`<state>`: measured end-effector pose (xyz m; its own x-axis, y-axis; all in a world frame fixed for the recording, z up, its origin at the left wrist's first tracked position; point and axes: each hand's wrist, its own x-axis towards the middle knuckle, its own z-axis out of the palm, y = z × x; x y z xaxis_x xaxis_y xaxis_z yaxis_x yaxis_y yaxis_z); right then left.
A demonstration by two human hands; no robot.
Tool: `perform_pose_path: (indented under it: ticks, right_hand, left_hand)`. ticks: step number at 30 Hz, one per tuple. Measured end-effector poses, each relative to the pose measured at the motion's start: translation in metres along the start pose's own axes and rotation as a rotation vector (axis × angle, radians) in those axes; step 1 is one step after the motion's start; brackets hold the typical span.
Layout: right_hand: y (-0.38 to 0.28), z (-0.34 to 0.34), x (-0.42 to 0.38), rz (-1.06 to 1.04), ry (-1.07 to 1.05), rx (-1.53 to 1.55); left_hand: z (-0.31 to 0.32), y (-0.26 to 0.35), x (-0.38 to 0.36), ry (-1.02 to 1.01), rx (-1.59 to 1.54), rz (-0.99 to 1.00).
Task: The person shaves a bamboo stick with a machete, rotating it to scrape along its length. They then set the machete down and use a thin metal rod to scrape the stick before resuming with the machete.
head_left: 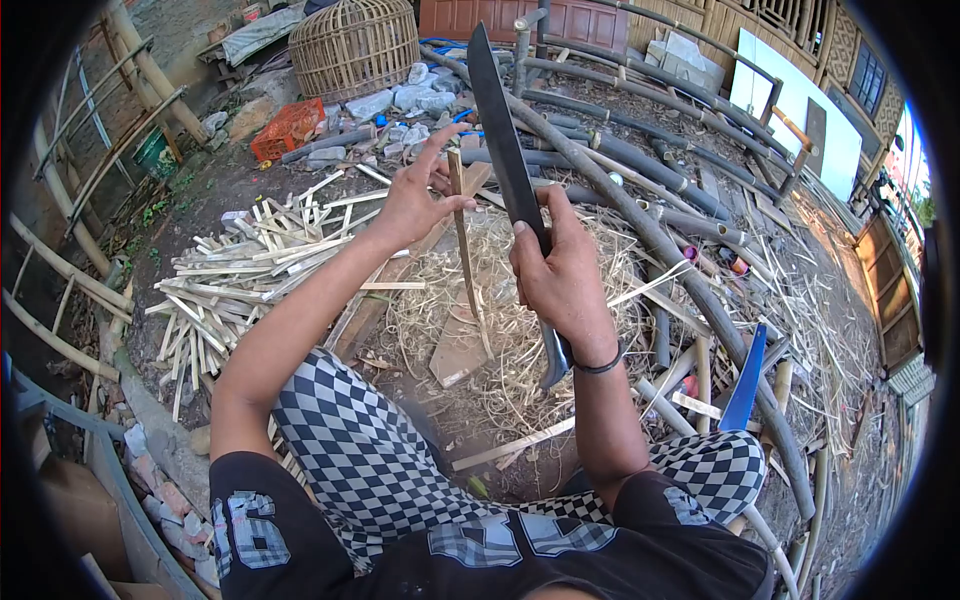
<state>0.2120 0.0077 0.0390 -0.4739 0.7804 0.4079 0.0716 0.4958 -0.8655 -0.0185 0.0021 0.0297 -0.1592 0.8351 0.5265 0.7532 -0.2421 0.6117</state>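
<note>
My right hand (pixel 562 262) is wrapped round the handle of a machete (pixel 500 125), its long dark blade pointing up and slightly left. A thin bamboo strip (pixel 466 262) stands nearly upright just left of the blade. My left hand (pixel 415 195) holds this strip near its top, with the thumb across it and the index finger stretched out. Blade and strip look apart. Below, a flat wooden board (pixel 458 350) lies on the ground among curled shavings (pixel 535 400); the strip's lower end is over the board.
A heap of split bamboo sticks (pixel 250 260) lies to the left. Long bamboo poles (pixel 640 220) cross the ground on the right, near a blue handsaw (pixel 745 385). Farther back are an orange crate (pixel 288 130), broken concrete pieces (pixel 410 97) and a woven basket cage (pixel 350 50).
</note>
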Motion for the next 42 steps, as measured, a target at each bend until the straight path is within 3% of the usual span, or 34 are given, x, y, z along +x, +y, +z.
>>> perform_pose_path:
  ticks: [5, 7, 10, 14, 20, 26, 28, 34, 42]
  right_hand:
    - [-0.003, 0.002, -0.001, 0.014, 0.001, -0.001]
    - [0.002, 0.004, 0.000, 0.019, 0.014, 0.003]
    - [0.001, 0.006, 0.001, 0.007, 0.022, -0.045]
    - [0.018, 0.015, 0.006, 0.008, 0.011, -0.040]
    - [0.034, 0.029, 0.010, 0.003, 0.005, -0.005]
    - [0.026, 0.032, 0.012, -0.027, 0.031, -0.047]
    - [0.016, 0.029, 0.013, -0.025, 0.041, -0.038]
    - [0.018, 0.028, 0.021, -0.036, 0.067, 0.006]
    - [0.012, 0.026, 0.024, -0.074, 0.111, 0.026]
  left_hand:
    - [-0.011, -0.012, 0.006, -0.073, 0.033, 0.080]
    - [-0.015, -0.012, 0.007, -0.061, -0.225, 0.086]
    - [-0.029, -0.010, 0.013, -0.114, 0.020, 0.212]
    - [-0.031, -0.002, 0.012, -0.125, -0.009, 0.225]
    - [-0.026, 0.006, 0.010, -0.079, -0.065, -0.035]
    - [-0.030, 0.022, 0.010, -0.074, -0.035, 0.113]
    - [-0.029, 0.025, 0.008, -0.033, 0.162, 0.326]
    - [-0.017, 0.029, 0.002, -0.015, -0.109, 0.119]
    - [-0.015, 0.031, 0.002, -0.035, -0.022, 0.229]
